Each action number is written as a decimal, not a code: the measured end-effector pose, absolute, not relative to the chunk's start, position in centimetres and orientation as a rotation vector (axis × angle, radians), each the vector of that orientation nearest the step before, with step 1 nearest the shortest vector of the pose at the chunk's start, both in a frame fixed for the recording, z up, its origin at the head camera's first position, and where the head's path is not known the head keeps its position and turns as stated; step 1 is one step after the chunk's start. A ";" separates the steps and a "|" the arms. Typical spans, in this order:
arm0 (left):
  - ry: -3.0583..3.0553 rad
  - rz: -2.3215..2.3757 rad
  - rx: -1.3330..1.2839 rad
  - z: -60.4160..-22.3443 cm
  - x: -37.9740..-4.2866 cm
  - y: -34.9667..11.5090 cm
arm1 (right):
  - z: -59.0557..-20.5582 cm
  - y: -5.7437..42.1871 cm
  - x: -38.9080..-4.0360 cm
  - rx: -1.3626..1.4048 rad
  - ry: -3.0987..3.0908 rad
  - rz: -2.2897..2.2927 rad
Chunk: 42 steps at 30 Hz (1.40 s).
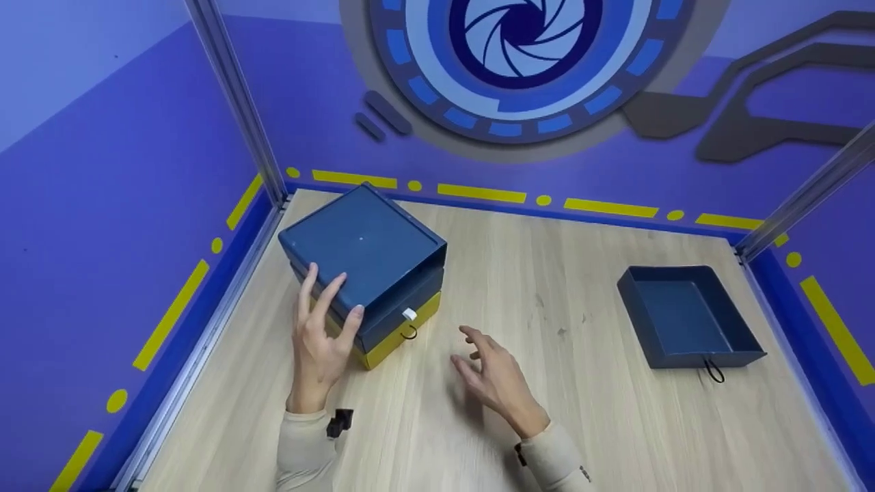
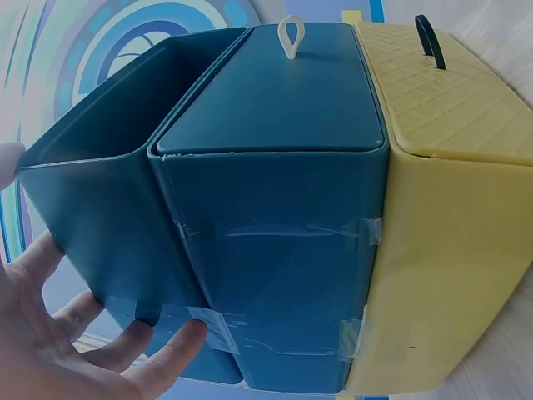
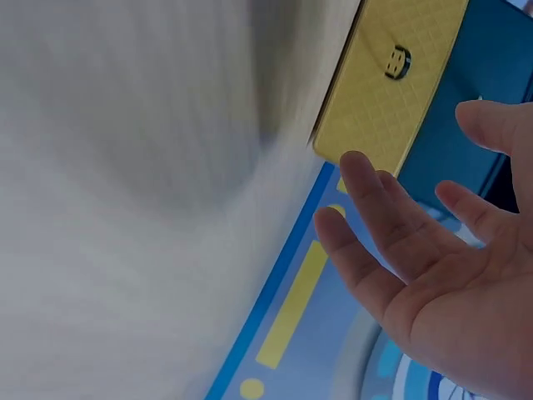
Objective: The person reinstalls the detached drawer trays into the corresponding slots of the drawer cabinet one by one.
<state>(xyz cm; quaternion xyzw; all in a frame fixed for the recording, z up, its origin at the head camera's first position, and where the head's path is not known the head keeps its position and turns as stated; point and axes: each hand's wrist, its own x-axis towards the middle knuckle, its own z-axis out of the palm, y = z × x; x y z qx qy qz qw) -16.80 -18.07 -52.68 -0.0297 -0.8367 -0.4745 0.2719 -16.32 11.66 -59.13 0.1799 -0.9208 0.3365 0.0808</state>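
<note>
A stacked drawer unit point(image 1: 361, 239) stands turned at an angle on the table's left side. Its top blue compartment point(image 2: 92, 200) is a hollow opening without a drawer. Below it are a closed blue drawer point(image 2: 283, 100) with a white loop point(image 1: 409, 314) and a yellow drawer point(image 1: 389, 343) with a black loop point(image 2: 430, 42). My left hand point(image 1: 321, 345) rests with spread fingers on the unit's top edge and near side. Apart from the unit, my right hand point(image 1: 500, 383) hovers over the table in front of it, fingers loosely bent and holding nothing.
A pulled-out blue drawer point(image 1: 690, 359) with a black pull loop point(image 1: 714, 371) lies on the right of the wooden table point(image 1: 540, 424), its inside facing up. Printed blue walls point(image 1: 307, 89) and metal corner posts point(image 1: 239, 102) enclose the table's back and sides.
</note>
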 end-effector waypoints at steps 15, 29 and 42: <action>-2.265 -1.291 -0.094 -52.7 -16.7 -18.0 | -59.7 15.8 -16.4 0.401 -2.756 0.958; -2.261 -1.282 -0.101 -52.8 -16.8 -18.0 | -61.0 21.7 -15.7 0.206 -2.739 0.962; -2.247 -1.270 -0.100 -53.0 -16.9 -18.0 | -60.9 28.4 -14.9 -0.058 -2.854 0.934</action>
